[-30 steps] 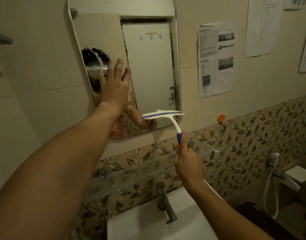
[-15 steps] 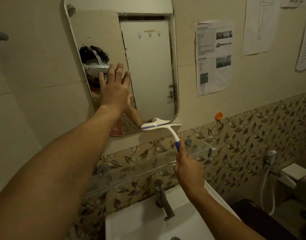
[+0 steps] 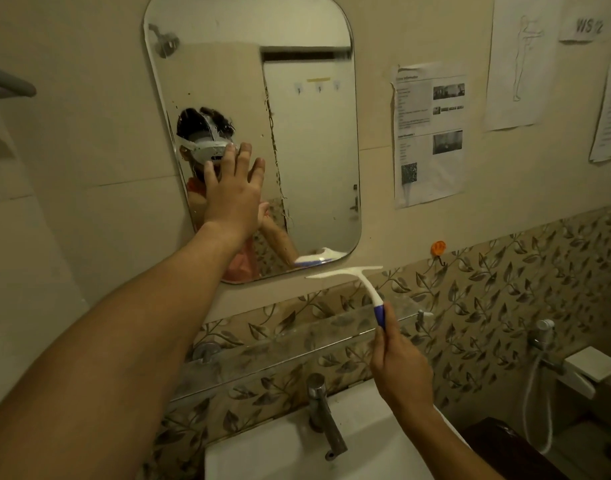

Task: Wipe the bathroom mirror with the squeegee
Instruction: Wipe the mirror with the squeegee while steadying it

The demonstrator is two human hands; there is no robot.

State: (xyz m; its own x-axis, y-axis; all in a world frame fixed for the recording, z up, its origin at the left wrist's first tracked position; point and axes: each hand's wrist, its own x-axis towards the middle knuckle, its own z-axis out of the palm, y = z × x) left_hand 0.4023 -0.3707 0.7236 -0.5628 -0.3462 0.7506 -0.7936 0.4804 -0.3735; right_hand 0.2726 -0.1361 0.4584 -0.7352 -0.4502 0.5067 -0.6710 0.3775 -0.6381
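A rounded rectangular mirror point(image 3: 307, 150) hangs on the beige tiled wall. My left hand point(image 3: 233, 192) lies flat against its lower left part, fingers spread. My right hand point(image 3: 399, 372) grips the blue end of the handle of a white squeegee point(image 3: 359, 277). The squeegee's blade is level and sits just below the mirror's bottom edge, off the glass, in front of the leaf-patterned tiles. Its reflection shows at the mirror's lower right corner.
A glass shelf point(image 3: 297, 344) runs under the mirror above a white basin point(image 3: 283, 455) with a metal tap point(image 3: 326, 417). Paper sheets point(image 3: 430, 133) are stuck to the wall at right. A hand-spray hose point(image 3: 539, 375) and an orange hook point(image 3: 438, 247) are further right.
My right hand has drawn the squeegee down from the mirror's lower part to below its bottom edge. My left hand has stayed pressed on the glass.
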